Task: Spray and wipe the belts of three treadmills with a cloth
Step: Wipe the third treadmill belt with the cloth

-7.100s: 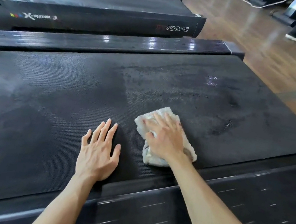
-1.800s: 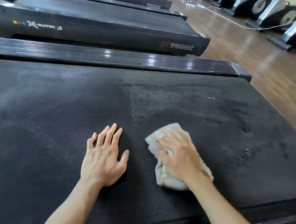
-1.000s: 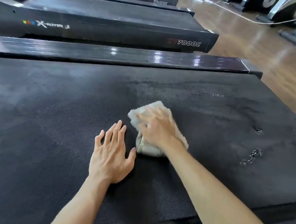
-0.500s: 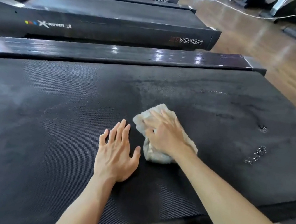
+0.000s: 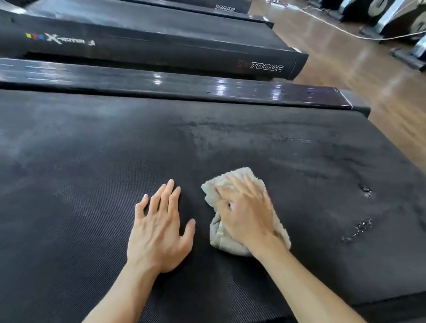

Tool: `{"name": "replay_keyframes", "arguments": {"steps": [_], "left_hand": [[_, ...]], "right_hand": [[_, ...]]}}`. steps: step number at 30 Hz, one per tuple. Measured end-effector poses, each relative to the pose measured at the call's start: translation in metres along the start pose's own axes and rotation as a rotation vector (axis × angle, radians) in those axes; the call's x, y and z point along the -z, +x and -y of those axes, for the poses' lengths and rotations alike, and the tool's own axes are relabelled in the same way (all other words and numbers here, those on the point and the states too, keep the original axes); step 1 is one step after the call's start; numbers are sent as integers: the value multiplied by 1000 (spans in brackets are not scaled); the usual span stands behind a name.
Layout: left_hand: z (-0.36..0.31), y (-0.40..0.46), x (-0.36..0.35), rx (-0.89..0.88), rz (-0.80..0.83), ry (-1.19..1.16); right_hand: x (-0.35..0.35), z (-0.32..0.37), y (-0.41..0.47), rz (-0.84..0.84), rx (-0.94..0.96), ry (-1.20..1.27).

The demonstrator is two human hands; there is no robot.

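Droplets (image 5: 357, 230) right of cloth (image 5: 224, 242) — unobstructed

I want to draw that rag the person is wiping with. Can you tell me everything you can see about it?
The crumpled off-white terry cloth looks soft and nubbly, a bit greyish, bunched into thick folds rather than spread flat. It lies on the black textured treadmill belt, near the belt's near edge. The right hand presses down on top with its fingers spread, covering the middle, so only the far corner, left edge and near folds show. The left hand rests flat on the belt beside it, not touching it. Shiny wet droplets sit on the belt to its right.
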State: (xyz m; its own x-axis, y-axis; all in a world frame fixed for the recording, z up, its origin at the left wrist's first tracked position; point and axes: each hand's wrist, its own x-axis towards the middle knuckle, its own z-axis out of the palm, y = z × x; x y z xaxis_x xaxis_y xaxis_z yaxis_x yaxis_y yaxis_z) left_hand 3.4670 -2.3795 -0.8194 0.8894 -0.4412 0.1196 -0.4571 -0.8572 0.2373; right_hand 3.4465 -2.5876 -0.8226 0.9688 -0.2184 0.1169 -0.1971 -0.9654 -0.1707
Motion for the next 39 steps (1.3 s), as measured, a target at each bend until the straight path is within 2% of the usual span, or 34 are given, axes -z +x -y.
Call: {"name": "replay_keyframes", "arguments": {"steps": [3, 6, 8, 11, 13, 16, 19, 21, 23, 25, 29, 31, 33, 34, 37, 39], "left_hand": [[0, -1, 0, 1, -13, -9], [-2, -1, 1, 0, 1, 0], [-2, 0, 3, -1, 13, 9], [-1, 0, 3, 4, 10, 2], [-1, -1, 2, 0, 2, -5], [0, -1, 2, -6, 3, -13], [-2, 0, 3, -13, 2, -16], [-1, -1, 2, -2, 19, -6], [1, 0, 2, -3, 13, -5], [0, 0, 2, 2, 11, -10], [0, 0, 0, -13, 1, 5], [0, 1, 0, -4, 1, 4], [-1, 1, 0, -6, 7, 13], [0, 2, 1, -6, 13, 12], [1, 1, 2, -6, 15, 3], [1, 1, 2, -3, 5, -2]], "right_hand": [[19, -24, -1, -49, -214, 26], [27, -4, 44, -130, -334, 39], [22, 23, 61, -91, -270, 55], [5, 40, 32, 54, 24, 49], [10, 19, 5, -31, 56, 57], [22, -15, 8, -172, -134, -3], [27, -4, 60, -73, -359, 111], [26, 24, 73, -2, -258, 115], [20, 40, 50, 32, -35, 94], [17, 21, 15, 69, 61, 114], [29, -31, 19, 24, -134, 32], [36, -26, 53, 24, -201, 35], [36, 1, 79, 18, -239, 140], [33, 15, 83, 28, -206, 166], [21, 36, 54, 103, 71, 78], [20, 14, 19, 165, 81, 156]]}}
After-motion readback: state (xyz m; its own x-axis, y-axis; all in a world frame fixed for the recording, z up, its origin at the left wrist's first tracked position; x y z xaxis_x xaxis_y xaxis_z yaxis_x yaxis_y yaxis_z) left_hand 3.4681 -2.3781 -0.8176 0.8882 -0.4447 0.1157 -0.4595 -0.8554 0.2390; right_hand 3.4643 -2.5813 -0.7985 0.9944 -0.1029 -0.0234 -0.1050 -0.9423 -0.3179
